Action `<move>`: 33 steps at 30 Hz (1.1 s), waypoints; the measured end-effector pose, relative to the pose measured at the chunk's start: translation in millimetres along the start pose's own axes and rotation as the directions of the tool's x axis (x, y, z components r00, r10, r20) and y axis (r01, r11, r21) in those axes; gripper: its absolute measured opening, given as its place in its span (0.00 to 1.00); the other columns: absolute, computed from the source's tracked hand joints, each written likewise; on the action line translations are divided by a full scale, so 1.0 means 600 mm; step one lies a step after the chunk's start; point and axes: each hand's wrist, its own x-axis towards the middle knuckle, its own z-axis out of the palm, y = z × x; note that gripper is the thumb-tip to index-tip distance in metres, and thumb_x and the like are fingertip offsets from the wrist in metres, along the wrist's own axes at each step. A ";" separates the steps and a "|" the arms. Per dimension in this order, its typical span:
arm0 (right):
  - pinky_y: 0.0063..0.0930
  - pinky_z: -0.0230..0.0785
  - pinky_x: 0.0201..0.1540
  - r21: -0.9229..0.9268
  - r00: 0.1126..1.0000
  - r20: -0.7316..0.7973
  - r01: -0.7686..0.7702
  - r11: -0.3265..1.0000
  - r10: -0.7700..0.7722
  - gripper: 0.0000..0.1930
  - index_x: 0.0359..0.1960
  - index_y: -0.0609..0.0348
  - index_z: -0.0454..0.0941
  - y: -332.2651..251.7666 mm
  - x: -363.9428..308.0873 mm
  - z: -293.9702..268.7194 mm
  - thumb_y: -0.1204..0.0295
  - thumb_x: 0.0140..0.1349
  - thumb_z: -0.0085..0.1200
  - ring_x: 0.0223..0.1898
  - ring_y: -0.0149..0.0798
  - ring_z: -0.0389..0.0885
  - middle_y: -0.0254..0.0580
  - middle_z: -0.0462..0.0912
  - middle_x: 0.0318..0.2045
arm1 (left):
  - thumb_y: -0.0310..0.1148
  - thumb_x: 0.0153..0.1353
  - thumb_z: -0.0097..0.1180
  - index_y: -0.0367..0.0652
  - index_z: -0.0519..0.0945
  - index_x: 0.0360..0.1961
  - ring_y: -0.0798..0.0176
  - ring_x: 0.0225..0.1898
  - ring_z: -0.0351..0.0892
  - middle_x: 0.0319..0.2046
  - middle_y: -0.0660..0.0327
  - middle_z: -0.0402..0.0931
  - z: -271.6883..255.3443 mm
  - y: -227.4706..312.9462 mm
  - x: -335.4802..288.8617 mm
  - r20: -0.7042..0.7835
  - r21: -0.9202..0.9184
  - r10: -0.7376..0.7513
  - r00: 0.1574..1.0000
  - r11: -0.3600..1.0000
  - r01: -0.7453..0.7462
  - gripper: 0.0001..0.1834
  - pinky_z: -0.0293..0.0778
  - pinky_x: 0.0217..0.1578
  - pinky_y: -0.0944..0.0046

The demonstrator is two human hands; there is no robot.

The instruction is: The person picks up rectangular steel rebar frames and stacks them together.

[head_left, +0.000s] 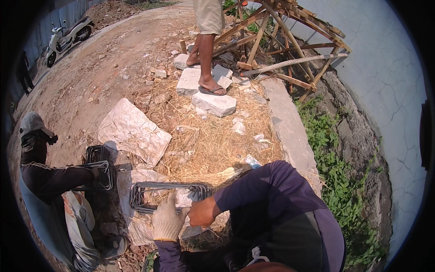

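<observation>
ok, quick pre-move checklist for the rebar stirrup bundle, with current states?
1. Left hand, in a knit glove, on the stirrup bundle: ok, fingers lie on its near edge.
2. Right hand gloved: not ok, bare.
3. Right hand grip on the bundle: cannot tell, fist is at the near edge.
4. Bundle supported: ok, it lies flat on a crumpled sack.
5. Co-worker's hand apart from this bundle: ok, it holds a second stack of stirrups.
</observation>
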 end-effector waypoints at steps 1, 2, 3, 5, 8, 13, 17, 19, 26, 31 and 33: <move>0.54 0.71 0.49 0.006 1.000 0.004 -0.007 1.000 0.007 0.18 0.43 0.58 0.83 0.000 0.000 0.000 0.58 0.58 0.62 0.47 0.53 0.83 0.48 0.85 0.39 | 0.45 0.55 0.69 0.46 0.69 0.64 0.44 0.43 0.82 0.42 0.51 0.81 -0.002 0.002 0.000 -0.005 -0.006 0.001 1.000 1.000 -0.001 0.37 0.77 0.41 0.48; 0.54 0.71 0.50 0.013 1.000 0.008 -0.015 1.000 0.015 0.18 0.43 0.58 0.83 -0.001 0.000 -0.001 0.57 0.58 0.62 0.48 0.52 0.83 0.48 0.85 0.39 | 0.46 0.55 0.69 0.46 0.69 0.64 0.44 0.43 0.82 0.41 0.51 0.81 -0.003 0.004 0.000 -0.010 -0.011 0.002 1.000 1.000 -0.002 0.38 0.77 0.41 0.48; 0.54 0.70 0.50 0.019 1.000 0.013 -0.022 1.000 0.022 0.18 0.44 0.58 0.83 -0.001 0.000 -0.001 0.57 0.58 0.62 0.48 0.52 0.83 0.48 0.85 0.39 | 0.46 0.55 0.69 0.46 0.69 0.64 0.43 0.43 0.82 0.41 0.51 0.81 -0.003 0.003 -0.001 -0.009 -0.008 0.000 1.000 1.000 0.000 0.38 0.77 0.41 0.48; 0.54 0.71 0.49 0.017 1.000 0.001 -0.018 1.000 0.018 0.18 0.43 0.58 0.83 -0.001 0.001 -0.001 0.57 0.58 0.62 0.47 0.53 0.84 0.48 0.85 0.39 | 0.46 0.55 0.69 0.46 0.69 0.64 0.43 0.42 0.82 0.41 0.50 0.81 -0.002 0.000 -0.002 -0.010 -0.002 -0.003 1.000 1.000 0.003 0.38 0.77 0.41 0.48; 0.54 0.73 0.47 0.026 0.999 -0.032 0.028 0.999 -0.028 0.19 0.41 0.60 0.84 0.004 0.000 0.002 0.57 0.58 0.63 0.46 0.54 0.84 0.49 0.86 0.38 | 0.45 0.54 0.69 0.46 0.69 0.64 0.43 0.42 0.82 0.41 0.50 0.81 0.005 -0.007 0.000 0.001 -0.008 0.008 1.000 1.000 -0.008 0.38 0.77 0.40 0.48; 0.55 0.75 0.44 0.026 0.999 -0.043 0.026 0.999 -0.024 0.19 0.40 0.60 0.84 -0.001 -0.005 -0.004 0.57 0.57 0.63 0.44 0.56 0.85 0.50 0.86 0.37 | 0.44 0.54 0.69 0.46 0.69 0.64 0.43 0.41 0.82 0.41 0.50 0.81 0.004 -0.003 -0.002 -0.041 0.007 0.030 0.999 1.000 -0.029 0.38 0.77 0.39 0.48; 0.55 0.74 0.46 0.030 0.999 -0.040 0.021 0.999 -0.020 0.18 0.41 0.59 0.84 -0.003 -0.010 -0.006 0.58 0.58 0.62 0.44 0.55 0.85 0.49 0.86 0.36 | 0.44 0.54 0.70 0.45 0.70 0.63 0.43 0.41 0.82 0.40 0.49 0.81 0.007 -0.004 -0.003 -0.049 0.015 0.020 0.999 1.000 -0.020 0.38 0.77 0.40 0.48; 0.54 0.74 0.46 0.041 0.998 -0.052 0.033 0.999 -0.031 0.17 0.41 0.59 0.84 -0.002 -0.010 -0.006 0.58 0.58 0.62 0.44 0.55 0.85 0.49 0.86 0.36 | 0.44 0.54 0.70 0.45 0.70 0.63 0.43 0.42 0.82 0.41 0.49 0.81 0.006 -0.004 -0.003 -0.066 -0.002 0.034 0.997 0.999 -0.034 0.38 0.77 0.40 0.48; 0.53 0.73 0.46 0.047 0.998 -0.045 0.043 0.998 -0.041 0.17 0.42 0.57 0.84 0.000 -0.005 -0.003 0.59 0.58 0.61 0.44 0.53 0.85 0.47 0.86 0.36 | 0.44 0.54 0.69 0.45 0.70 0.64 0.43 0.43 0.82 0.42 0.49 0.82 -0.001 0.001 -0.004 -0.078 -0.022 0.029 0.997 0.999 -0.031 0.37 0.77 0.41 0.48; 0.53 0.74 0.45 0.028 0.999 -0.043 -0.021 0.999 0.022 0.16 0.41 0.57 0.84 -0.009 -0.008 -0.010 0.59 0.58 0.61 0.43 0.53 0.86 0.46 0.86 0.35 | 0.45 0.55 0.68 0.46 0.69 0.65 0.43 0.42 0.82 0.41 0.50 0.82 -0.009 0.011 0.003 0.013 0.044 -0.033 0.999 0.998 0.032 0.38 0.77 0.41 0.48; 0.53 0.75 0.44 0.035 0.998 -0.070 -0.005 0.999 0.008 0.15 0.40 0.56 0.84 -0.005 -0.011 -0.005 0.59 0.58 0.62 0.43 0.53 0.86 0.46 0.86 0.35 | 0.46 0.55 0.68 0.46 0.69 0.65 0.43 0.42 0.82 0.40 0.49 0.82 -0.009 0.013 0.004 0.025 0.059 -0.040 0.999 0.997 0.039 0.38 0.77 0.41 0.48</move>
